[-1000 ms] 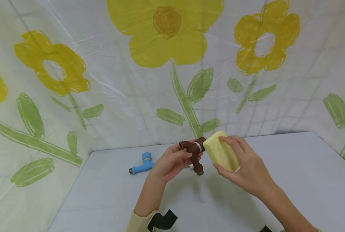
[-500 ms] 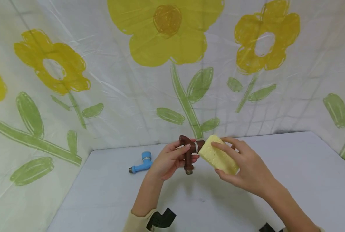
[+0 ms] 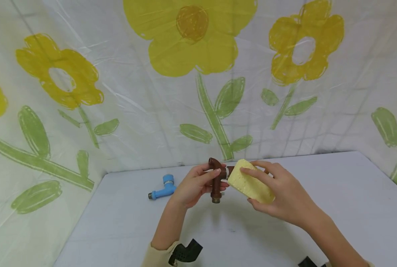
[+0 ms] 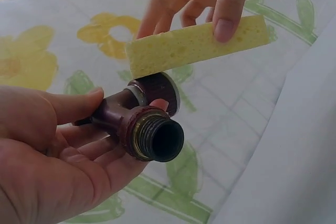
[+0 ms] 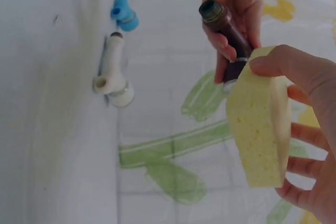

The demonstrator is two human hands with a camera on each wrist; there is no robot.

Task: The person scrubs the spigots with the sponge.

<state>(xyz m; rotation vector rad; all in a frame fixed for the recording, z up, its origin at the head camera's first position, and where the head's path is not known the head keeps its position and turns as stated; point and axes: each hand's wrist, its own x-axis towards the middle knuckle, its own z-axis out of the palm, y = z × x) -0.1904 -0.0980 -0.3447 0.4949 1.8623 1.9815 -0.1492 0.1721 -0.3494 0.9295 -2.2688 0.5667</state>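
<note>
Between thumb and fingers, my left hand [image 3: 193,185] holds a dark brown faucet [image 3: 216,185] above the table. Its threaded end [image 4: 163,139] points toward the left wrist camera, and a pale ring circles the knob end. My right hand [image 3: 281,193] grips a yellow sponge [image 3: 248,181] by its edges, thumb on one side and fingers on the other. In the left wrist view one end of the sponge [image 4: 194,45] lies against the faucet's round knob [image 4: 157,90]. From the head the sponge hides part of that knob.
A blue faucet [image 3: 165,188] lies on the white table [image 3: 118,222], left of my left hand. Beside it in the right wrist view is a white faucet [image 5: 113,69], mostly hidden from the head. A flower-printed sheet [image 3: 145,122] hangs behind the table.
The brown faucet has turned so its threaded end points straight down, and it has shifted slightly left. The sponge has tilted and moved a little left and down along the knob.
</note>
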